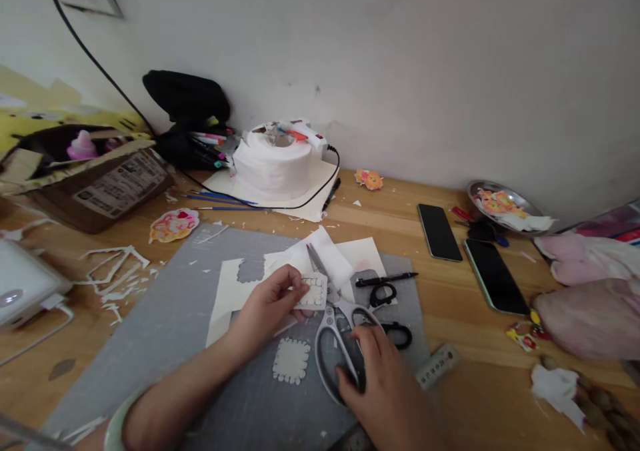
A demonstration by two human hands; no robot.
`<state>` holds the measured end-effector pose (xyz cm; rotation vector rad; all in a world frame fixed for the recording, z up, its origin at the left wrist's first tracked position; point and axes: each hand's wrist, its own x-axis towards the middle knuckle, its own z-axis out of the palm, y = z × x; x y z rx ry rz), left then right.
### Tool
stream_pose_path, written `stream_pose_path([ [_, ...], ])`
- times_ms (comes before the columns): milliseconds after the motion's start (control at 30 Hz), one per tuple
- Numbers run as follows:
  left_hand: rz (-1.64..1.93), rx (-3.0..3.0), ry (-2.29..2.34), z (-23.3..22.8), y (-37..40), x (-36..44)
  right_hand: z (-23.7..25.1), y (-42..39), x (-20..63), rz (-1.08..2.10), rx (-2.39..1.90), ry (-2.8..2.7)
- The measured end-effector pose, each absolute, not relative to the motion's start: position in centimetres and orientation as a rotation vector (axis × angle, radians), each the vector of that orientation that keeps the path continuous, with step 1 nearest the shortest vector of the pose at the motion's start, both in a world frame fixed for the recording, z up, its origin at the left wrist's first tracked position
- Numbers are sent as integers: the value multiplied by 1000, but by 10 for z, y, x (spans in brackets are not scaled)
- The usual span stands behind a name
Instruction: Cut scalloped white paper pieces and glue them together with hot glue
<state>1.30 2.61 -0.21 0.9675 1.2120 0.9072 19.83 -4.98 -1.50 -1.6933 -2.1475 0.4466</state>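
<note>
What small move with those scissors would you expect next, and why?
Probably close the blades a little: the right hand grips the white scissors, open at the edge of the small scalloped paper piece that the left hand pinches.

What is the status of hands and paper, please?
Left hand pinches scalloped paper piece. Right hand grips white scissors, blades open. Black scissors lie beside.

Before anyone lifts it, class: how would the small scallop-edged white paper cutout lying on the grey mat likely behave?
The scallop-edged white paper cutout looks thin and flat, so probably very light and floppy. On the smooth grey mat it would likely slide when nudged.
</note>
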Motion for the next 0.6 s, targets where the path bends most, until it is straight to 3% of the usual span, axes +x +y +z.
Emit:
stream_pose_path([
  [267, 998, 1108, 1503, 8, 36, -1, -12, -41, 209, 1046, -1867, -1643],
  [433, 992, 1047, 1489, 2, 36, -2, -10, -35, 209, 1859, -1417, -1081],
  [600, 993, 979, 1404, -1, 37, -3, -17, -52, 196, 2124, -899, -749],
])
